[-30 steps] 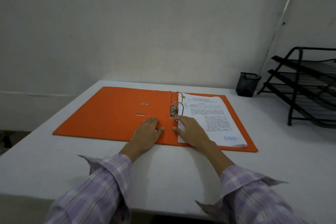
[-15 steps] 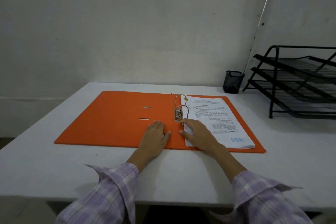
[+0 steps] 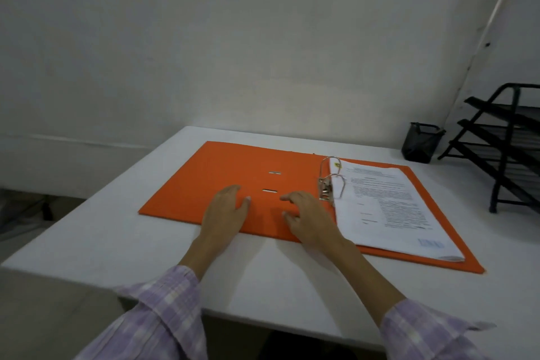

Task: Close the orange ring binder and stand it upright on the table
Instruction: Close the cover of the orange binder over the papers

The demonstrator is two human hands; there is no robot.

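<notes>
The orange ring binder point(image 3: 222, 181) lies open and flat on the white table point(image 3: 117, 231). Its metal rings point(image 3: 330, 181) stand up near the middle, and a stack of printed paper point(image 3: 388, 207) is threaded on them over the right half. My left hand point(image 3: 225, 213) rests palm down on the near edge of the left cover, holding nothing. My right hand point(image 3: 309, 216) lies on the spine area just left of the paper, fingers spread and slightly raised, holding nothing.
A small black mesh pen cup point(image 3: 420, 142) stands at the back right by the wall. A black tiered letter tray point(image 3: 508, 143) fills the right edge. The table's left edge point(image 3: 96, 193) drops to the floor.
My right hand has come off the paper and slid left onto the orange spine area. My left hand has shifted left along the cover. The view has swung left.
</notes>
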